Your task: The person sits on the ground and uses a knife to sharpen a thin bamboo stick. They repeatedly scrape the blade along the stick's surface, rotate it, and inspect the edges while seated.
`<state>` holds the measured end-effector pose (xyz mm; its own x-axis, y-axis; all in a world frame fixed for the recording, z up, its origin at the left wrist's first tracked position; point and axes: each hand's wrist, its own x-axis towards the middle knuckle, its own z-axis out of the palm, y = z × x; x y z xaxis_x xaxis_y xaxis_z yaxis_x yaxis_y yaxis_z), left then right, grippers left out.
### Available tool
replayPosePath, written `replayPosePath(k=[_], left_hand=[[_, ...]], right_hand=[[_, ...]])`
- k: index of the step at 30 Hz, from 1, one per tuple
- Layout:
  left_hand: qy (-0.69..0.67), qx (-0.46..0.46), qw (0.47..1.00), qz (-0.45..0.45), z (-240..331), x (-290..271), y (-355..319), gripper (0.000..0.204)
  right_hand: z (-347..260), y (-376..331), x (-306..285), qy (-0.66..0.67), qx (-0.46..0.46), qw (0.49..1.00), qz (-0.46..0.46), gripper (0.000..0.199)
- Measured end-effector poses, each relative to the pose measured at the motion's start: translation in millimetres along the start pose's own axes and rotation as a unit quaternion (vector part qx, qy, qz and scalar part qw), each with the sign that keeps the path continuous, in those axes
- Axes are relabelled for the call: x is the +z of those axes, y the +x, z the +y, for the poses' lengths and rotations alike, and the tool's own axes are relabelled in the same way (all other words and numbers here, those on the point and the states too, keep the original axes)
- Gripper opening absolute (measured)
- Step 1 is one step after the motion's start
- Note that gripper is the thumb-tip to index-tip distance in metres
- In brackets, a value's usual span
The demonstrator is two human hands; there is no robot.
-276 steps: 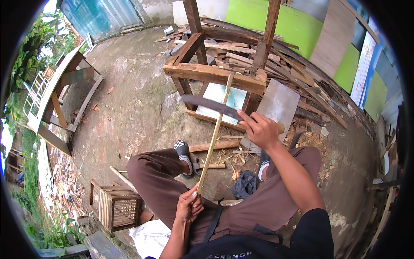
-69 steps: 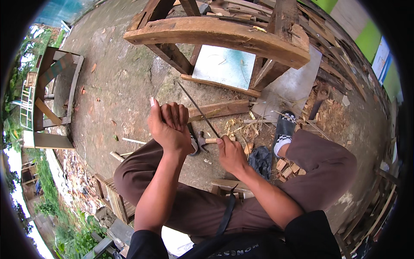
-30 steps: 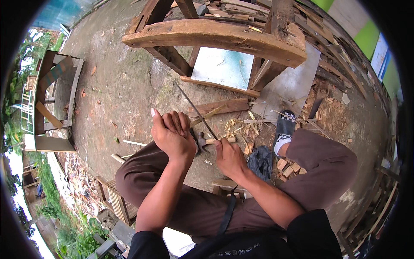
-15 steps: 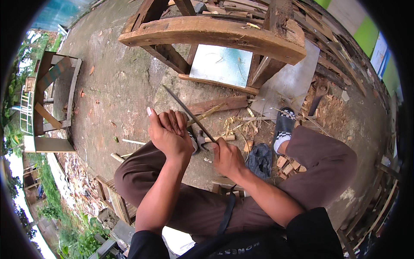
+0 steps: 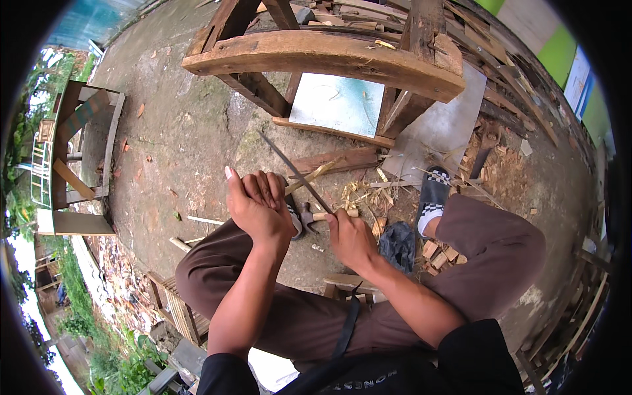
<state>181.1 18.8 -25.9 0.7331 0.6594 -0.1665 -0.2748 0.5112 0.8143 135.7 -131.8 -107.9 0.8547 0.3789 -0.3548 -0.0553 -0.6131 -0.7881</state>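
Note:
My left hand is closed, fingers curled in and thumb pointing up. A pale thin wooden strip comes out beside its knuckles and seems to be in its grip; the hidden part lies behind the fingers. My right hand is wrapped round the lower end of a long, thin, dark metal tool, a file or narrow blade. It slants up and left, crossing the strip, its tip past my left hand. Behind my right hand a claw hammer with a wooden handle lies on the ground.
A rough wooden bench frame stands ahead, a pale panel low within it. Around my feet are curled shavings, a black plastic bag and small wood blocks. A large wrench-like tool lies at right.
The tip of the metal tool has shifted slightly right and down, and my right hand has moved a little right. My left hand stays nearly still.

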Motion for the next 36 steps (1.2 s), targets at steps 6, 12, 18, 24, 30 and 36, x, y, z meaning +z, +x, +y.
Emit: replayPosePath(k=[6,12,18,24,30,36], left_hand=[[0.011,-0.006,1.000,0.001,1,5,-2,0.063],[-0.003,-0.002,1.000,0.005,-1,0,2,0.063],[0.000,-0.006,1.000,-0.008,-1,-5,3,0.064],[0.001,-0.019,1.000,-0.019,-3,-2,4,0.064],[0.004,-0.009,1.000,-0.005,-1,-5,6,0.063],[0.008,-0.017,1.000,0.001,-2,-1,7,0.064]], right_hand=[[35,8,16,-0.043,0.024,0.998,0.032,0.029],[13,-2,13,-0.008,-0.066,0.997,0.038,0.030],[35,15,19,-0.014,0.052,0.998,0.019,0.032],[39,3,21,0.002,-0.072,0.996,0.055,0.034],[32,16,11,-0.010,0.054,0.998,-0.010,0.039],[65,19,25,-0.025,0.122,0.992,-0.008,0.040]])
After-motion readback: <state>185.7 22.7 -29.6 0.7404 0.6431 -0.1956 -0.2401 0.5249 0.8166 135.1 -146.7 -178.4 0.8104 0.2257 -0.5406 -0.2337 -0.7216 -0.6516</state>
